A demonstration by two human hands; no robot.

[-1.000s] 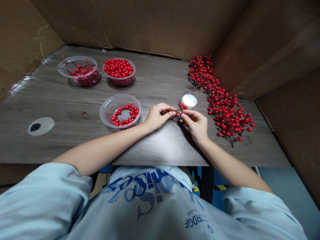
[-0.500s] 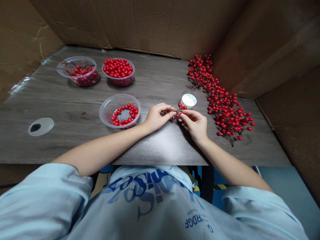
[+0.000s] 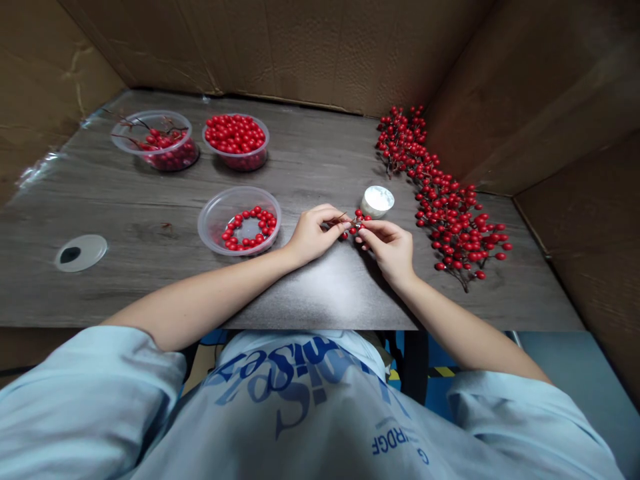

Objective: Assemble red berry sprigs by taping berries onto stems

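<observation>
Head view. Both hands sit over the table's near half, holding a small red berry sprig [image 3: 357,224] in the air between them, just beside a small round white-topped container [image 3: 377,201]. Left hand [image 3: 313,235]: fingers curled closed, pinching the sprig's thin brown stem. Right hand [image 3: 391,250]: fingertips closed on the berried end. Wood-grain table [image 3: 310,167]: a clear plastic bowl [image 3: 210,227] with a ring of loose berries lies left of the hands. Farther back are a bowl of loose berries [image 3: 235,161] and a bowl of berries and stems [image 3: 125,130]. A long berry branch [image 3: 447,207] lies to the right. Cardboard walls [image 3: 300,53] surround the table.
</observation>
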